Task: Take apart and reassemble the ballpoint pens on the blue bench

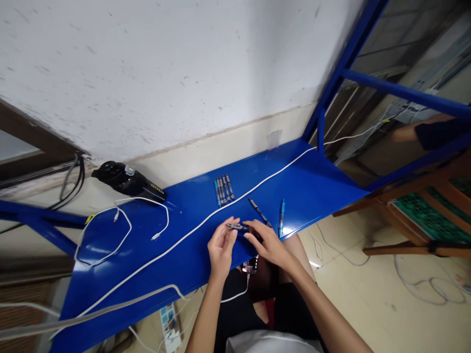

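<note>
Pen [236, 226]: held crosswise between my hands, above the blue shelf [324, 181]
Left hand [222, 247]: half open, fingertips on the pen
Right hand [268, 241]: curled, fingers pinching the pen's end
Lined up: a row of pens [223, 189] on the shelf
Lying loose: a black pen [259, 212], a blue pen [281, 218]

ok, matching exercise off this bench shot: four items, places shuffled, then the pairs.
Items:
1. slim silver-and-black pen
2. slim blue pen
3. long thick white cable
4. thin looped white cable

Places:
A. running lengthwise along the blue steel shelf
B. between the left hand and right hand
C. at the shelf's left end, near the black plastic device
D. lying right of the hands, by the shelf's front edge

Pairs: 1-B, 2-D, 3-A, 4-C
</note>
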`<state>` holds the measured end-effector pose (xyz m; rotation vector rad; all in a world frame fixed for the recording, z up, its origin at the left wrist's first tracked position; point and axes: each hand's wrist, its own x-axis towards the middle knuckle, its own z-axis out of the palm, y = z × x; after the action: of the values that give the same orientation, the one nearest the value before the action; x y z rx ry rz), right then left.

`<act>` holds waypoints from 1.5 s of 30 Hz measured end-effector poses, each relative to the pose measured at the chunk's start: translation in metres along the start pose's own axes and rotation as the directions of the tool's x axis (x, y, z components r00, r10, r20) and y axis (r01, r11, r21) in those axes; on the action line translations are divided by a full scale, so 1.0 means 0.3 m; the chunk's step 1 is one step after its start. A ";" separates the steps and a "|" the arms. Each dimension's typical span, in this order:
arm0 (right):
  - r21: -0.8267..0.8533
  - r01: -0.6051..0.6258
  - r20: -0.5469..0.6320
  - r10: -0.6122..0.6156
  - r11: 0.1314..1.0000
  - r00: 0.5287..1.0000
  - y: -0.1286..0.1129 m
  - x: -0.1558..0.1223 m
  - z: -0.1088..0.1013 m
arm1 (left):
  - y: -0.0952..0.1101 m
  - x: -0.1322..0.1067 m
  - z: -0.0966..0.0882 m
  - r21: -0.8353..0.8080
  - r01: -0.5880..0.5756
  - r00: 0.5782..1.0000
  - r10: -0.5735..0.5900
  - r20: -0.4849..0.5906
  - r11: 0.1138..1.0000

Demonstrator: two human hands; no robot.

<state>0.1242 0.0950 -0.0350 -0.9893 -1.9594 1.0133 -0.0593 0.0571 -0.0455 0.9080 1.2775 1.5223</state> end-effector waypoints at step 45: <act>-0.293 0.054 -0.106 -0.089 0.955 0.990 0.010 0.002 0.049 | 0.010 0.029 0.000 -0.281 -0.068 0.955 -0.019 -0.295 0.957</act>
<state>0.1124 0.0920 -0.0438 -1.1000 -2.0652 0.6223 -0.0624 0.0653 -0.0427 0.5219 1.2072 1.8586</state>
